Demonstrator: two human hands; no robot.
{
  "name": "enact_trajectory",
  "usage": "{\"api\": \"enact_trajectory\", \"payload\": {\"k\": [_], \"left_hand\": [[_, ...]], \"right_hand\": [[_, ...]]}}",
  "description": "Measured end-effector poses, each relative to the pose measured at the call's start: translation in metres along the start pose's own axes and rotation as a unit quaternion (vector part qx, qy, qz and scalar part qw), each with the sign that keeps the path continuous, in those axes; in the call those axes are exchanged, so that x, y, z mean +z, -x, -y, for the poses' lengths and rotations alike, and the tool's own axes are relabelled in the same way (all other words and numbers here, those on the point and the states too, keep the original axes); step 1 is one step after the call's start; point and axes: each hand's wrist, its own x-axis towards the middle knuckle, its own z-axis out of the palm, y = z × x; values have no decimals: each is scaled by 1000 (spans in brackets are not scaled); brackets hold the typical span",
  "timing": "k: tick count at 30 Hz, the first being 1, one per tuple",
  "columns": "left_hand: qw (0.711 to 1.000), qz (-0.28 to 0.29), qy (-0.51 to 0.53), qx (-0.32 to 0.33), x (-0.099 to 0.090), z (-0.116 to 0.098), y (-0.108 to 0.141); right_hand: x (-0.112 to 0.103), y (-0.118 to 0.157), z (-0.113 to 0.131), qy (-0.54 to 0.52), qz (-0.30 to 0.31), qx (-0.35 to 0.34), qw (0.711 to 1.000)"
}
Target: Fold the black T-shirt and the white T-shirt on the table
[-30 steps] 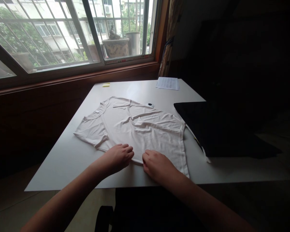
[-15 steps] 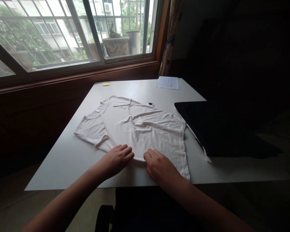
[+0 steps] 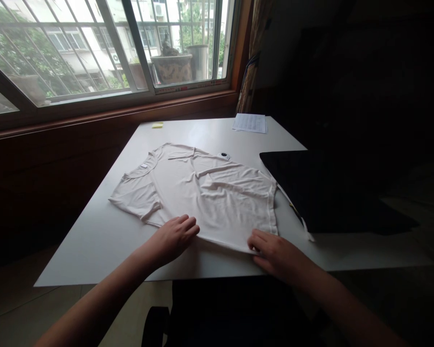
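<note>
A white short-sleeved T-shirt (image 3: 202,193) lies spread on the white table (image 3: 90,246), its collar to the left and its hem to the right. Some wrinkles run across its middle. My left hand (image 3: 183,233) pinches the shirt's near side edge just right of the near sleeve. Farther right, my right hand (image 3: 271,248) has its fingers curled on the same edge near the hem corner, which the hand partly covers. Between the two hands the edge runs fairly straight.
Dark cloth (image 3: 332,193) with a pale cord (image 3: 305,229) lies on the table's right side. Papers (image 3: 250,123) and a yellow sticky note (image 3: 157,125) are at the back. Behind the shirt sits a small round white-and-black item (image 3: 223,155). A chair part (image 3: 155,323) shows below the front edge.
My right hand has slid right along the shirt's near edge, from beside my left hand to the hem corner. That edge is smoother now. My left hand has stayed in place.
</note>
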Motion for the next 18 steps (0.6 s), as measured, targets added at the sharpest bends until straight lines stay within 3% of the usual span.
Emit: {"api": "enact_trajectory", "payload": {"k": [7, 12, 18], "left_hand": [[996, 32, 77, 40, -22, -3, -8], [995, 26, 69, 70, -17, -17, -26], [994, 66, 48, 66, -10, -35, -43]], "right_hand": [[-16, 15, -4, -122, 30, 7, 992], [-8, 13, -5, -86, 27, 38, 995], [-9, 10, 8, -18, 37, 68, 997]]}}
